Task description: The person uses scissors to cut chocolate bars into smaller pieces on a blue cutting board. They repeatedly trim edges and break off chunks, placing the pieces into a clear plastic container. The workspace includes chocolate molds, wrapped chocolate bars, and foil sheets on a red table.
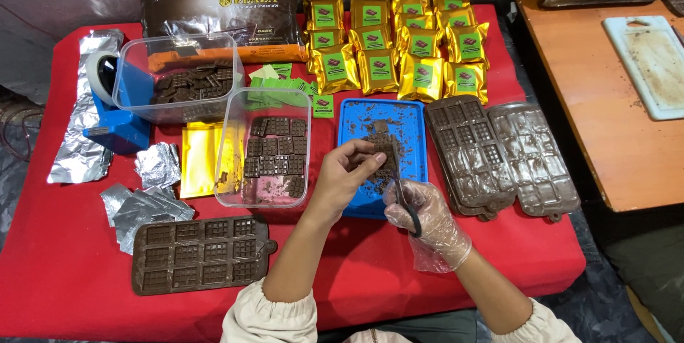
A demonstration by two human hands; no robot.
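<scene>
Cream sleeves at the near edge of the red-covered desk [64,272], and beside them a brown silicone bar mould [201,254] lying flat. Up from there, the right hand [427,220] in a clear plastic glove grips small black-handled scissors [406,204], fingers curled shut round the handle. The bare left hand [342,179] pinches a small brown chocolate bar [385,152] by its edge over the blue plastic tray [356,118], mid-desk. Thin, stiff and brittle by the look of it, likely to snap or smear, so light edge grips suit. Beyond, gold foil packets [399,44] line the far edge.
</scene>
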